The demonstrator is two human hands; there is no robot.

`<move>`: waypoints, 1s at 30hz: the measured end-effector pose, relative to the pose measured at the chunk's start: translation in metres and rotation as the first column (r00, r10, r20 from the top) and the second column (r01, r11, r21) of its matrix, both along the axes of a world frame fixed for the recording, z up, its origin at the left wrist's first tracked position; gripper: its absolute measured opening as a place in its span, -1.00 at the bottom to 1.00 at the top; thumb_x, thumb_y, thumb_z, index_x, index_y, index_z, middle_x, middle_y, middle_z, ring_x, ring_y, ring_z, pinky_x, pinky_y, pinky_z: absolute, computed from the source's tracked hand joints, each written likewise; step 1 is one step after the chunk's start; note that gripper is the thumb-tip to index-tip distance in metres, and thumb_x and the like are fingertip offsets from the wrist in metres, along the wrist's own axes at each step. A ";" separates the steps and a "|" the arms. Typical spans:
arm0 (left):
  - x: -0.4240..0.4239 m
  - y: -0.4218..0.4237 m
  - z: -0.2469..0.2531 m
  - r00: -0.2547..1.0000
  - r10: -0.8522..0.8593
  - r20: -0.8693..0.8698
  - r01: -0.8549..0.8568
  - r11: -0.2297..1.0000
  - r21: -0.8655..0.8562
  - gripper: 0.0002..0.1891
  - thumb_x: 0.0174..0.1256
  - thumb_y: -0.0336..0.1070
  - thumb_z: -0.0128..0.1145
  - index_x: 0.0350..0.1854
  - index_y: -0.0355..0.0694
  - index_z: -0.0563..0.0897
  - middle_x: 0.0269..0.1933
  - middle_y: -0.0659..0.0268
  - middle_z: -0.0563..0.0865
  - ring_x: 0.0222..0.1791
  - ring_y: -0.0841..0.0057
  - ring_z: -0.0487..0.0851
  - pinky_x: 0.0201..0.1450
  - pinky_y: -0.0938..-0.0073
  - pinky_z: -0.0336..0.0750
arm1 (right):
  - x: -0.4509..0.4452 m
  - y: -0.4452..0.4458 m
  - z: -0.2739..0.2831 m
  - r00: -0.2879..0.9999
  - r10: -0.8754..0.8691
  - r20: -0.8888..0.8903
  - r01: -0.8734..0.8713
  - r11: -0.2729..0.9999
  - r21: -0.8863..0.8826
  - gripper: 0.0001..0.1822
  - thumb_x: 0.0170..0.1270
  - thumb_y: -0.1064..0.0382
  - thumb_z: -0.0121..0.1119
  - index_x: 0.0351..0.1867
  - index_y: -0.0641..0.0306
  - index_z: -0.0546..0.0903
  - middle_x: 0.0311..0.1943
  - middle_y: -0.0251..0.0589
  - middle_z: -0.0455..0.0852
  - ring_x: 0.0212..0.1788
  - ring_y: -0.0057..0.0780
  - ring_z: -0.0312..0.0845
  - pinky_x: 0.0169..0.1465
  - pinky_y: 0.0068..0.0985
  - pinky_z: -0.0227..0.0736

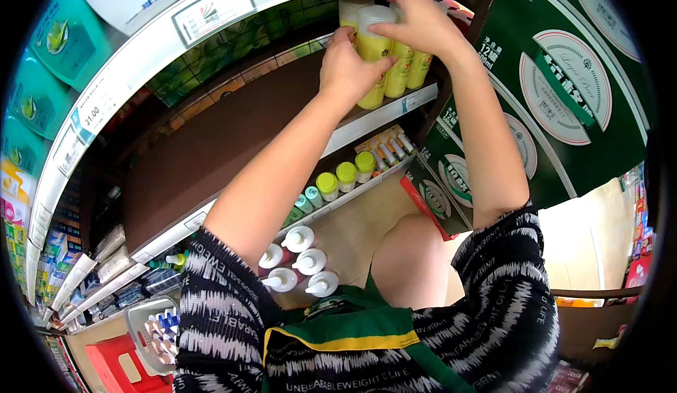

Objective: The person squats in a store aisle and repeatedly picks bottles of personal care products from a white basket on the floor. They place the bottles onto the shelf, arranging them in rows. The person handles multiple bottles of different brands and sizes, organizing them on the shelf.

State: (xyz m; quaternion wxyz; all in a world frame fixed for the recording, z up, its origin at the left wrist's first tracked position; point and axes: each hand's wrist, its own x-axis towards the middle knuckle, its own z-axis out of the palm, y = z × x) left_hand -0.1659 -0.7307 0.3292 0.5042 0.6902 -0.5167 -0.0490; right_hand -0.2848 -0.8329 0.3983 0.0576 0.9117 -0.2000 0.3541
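Note:
Several yellow bottles (374,48) with pale caps stand close together at the right end of a brown shelf (211,128). My left hand (349,70) wraps the left side of the group, its thumb across the front of a yellow bottle. Above the same cluster, my right hand (423,23) reaches in from the right. Its thumb lies against a pale cap (376,14), while its other fingers extend behind toward the shelf above. Whether those fingers grip a bottle is partly hidden.
Stacked green beer cartons (560,76) stand close on the right. Below are lime-lidded jars (346,173) on a lower shelf and white pump bottles (309,262) on the floor. Teal bottles (69,33) line the upper shelf; a grey basket (138,319) and red stool (108,358) sit lower left.

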 end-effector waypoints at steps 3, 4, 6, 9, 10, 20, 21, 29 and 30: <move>-0.005 -0.016 0.009 0.996 0.084 -0.027 -0.083 0.995 0.054 -0.22 -0.17 -0.04 0.50 0.11 -0.31 0.43 0.11 0.04 0.53 0.10 0.19 0.57 0.09 0.28 0.51 | 0.017 -0.006 0.006 0.964 -0.027 -0.264 0.070 0.985 0.157 -0.26 -0.11 -0.05 0.38 0.07 0.43 0.55 -0.05 0.18 0.64 -0.01 -0.01 0.60 0.06 -0.31 0.49; -0.006 -0.019 0.010 0.995 0.096 -0.034 -0.094 0.994 0.048 -0.25 -0.18 -0.03 0.50 0.07 -0.30 0.45 0.11 0.06 0.53 0.08 0.20 0.58 0.09 0.27 0.51 | 0.018 -0.003 0.009 0.952 -0.037 -0.303 0.095 0.979 0.178 -0.27 -0.14 -0.03 0.37 0.06 0.43 0.56 -0.08 0.18 0.65 -0.03 -0.03 0.61 0.07 -0.36 0.49; -0.007 -0.024 0.008 0.991 0.125 0.053 -0.129 0.989 0.066 -0.27 -0.19 -0.04 0.49 0.04 -0.28 0.46 0.08 0.08 0.54 0.05 0.18 0.59 0.07 0.25 0.52 | 0.017 -0.002 0.004 0.972 -0.058 -0.229 0.092 0.986 0.141 -0.29 -0.16 -0.02 0.39 0.01 0.44 0.58 -0.12 0.16 0.67 -0.06 -0.04 0.62 0.04 -0.35 0.50; -0.012 -0.021 -0.004 0.985 0.135 0.111 -0.132 0.991 -0.033 -0.31 -0.22 -0.06 0.49 0.00 -0.25 0.47 0.01 0.10 0.57 -0.01 0.15 0.61 0.03 0.22 0.53 | 0.008 0.009 -0.006 0.997 -0.008 -0.074 0.019 0.990 0.143 -0.34 -0.25 0.02 0.42 -0.09 0.43 0.61 -0.20 0.10 0.69 -0.13 -0.09 0.64 -0.03 -0.35 0.52; -0.016 -0.015 -0.007 0.984 0.131 0.116 -0.122 0.989 -0.086 -0.32 -0.23 -0.07 0.48 -0.01 -0.24 0.47 -0.01 0.10 0.58 -0.03 0.14 0.61 0.01 0.21 0.53 | 0.001 0.016 -0.009 0.999 0.026 -0.025 -0.023 0.991 0.131 -0.35 -0.26 0.03 0.43 -0.10 0.42 0.61 -0.21 0.09 0.69 -0.13 -0.10 0.65 -0.04 -0.36 0.52; -0.024 0.087 -0.012 0.966 0.117 0.232 -0.032 0.939 -0.342 -0.46 -0.29 -0.28 0.50 -0.17 -0.25 0.55 -0.24 0.14 0.67 -0.23 0.25 0.66 -0.15 0.36 0.53 | -0.034 0.137 -0.002 0.978 0.206 0.034 -0.205 0.921 0.332 -0.51 -0.19 0.11 0.38 -0.20 0.32 0.54 -0.31 0.06 0.64 -0.18 0.02 0.58 -0.09 -0.26 0.46; -0.027 0.098 -0.015 0.968 0.109 0.228 -0.027 0.941 -0.336 -0.47 -0.30 -0.29 0.50 -0.19 -0.25 0.55 -0.26 0.14 0.67 -0.25 0.25 0.65 -0.16 0.37 0.52 | -0.036 0.136 -0.013 0.968 0.246 0.046 -0.248 0.915 0.318 -0.42 -0.22 0.10 0.42 -0.12 0.34 0.55 -0.25 0.04 0.66 -0.17 -0.05 0.61 -0.08 -0.32 0.49; -0.039 0.190 -0.113 0.996 0.058 0.070 -0.060 0.998 0.022 -0.51 -0.20 -0.33 0.39 -0.16 -0.27 0.46 -0.22 0.07 0.58 -0.24 0.06 0.62 -0.23 0.21 0.53 | -0.035 0.185 -0.123 0.925 0.345 -0.157 -0.201 0.797 0.569 -0.32 -0.22 0.15 0.44 0.03 0.28 0.46 -0.12 0.03 0.62 -0.10 0.00 0.58 -0.05 -0.27 0.50; -0.040 0.197 -0.134 0.995 0.059 0.081 -0.065 0.995 0.075 -0.49 -0.19 -0.32 0.39 -0.14 -0.26 0.44 -0.20 0.07 0.57 -0.24 0.04 0.61 -0.25 0.18 0.54 | -0.034 0.190 -0.140 0.917 0.353 -0.186 -0.175 0.775 0.608 -0.35 -0.21 0.15 0.43 0.01 0.27 0.47 -0.14 0.04 0.62 -0.11 0.01 0.58 -0.07 -0.25 0.50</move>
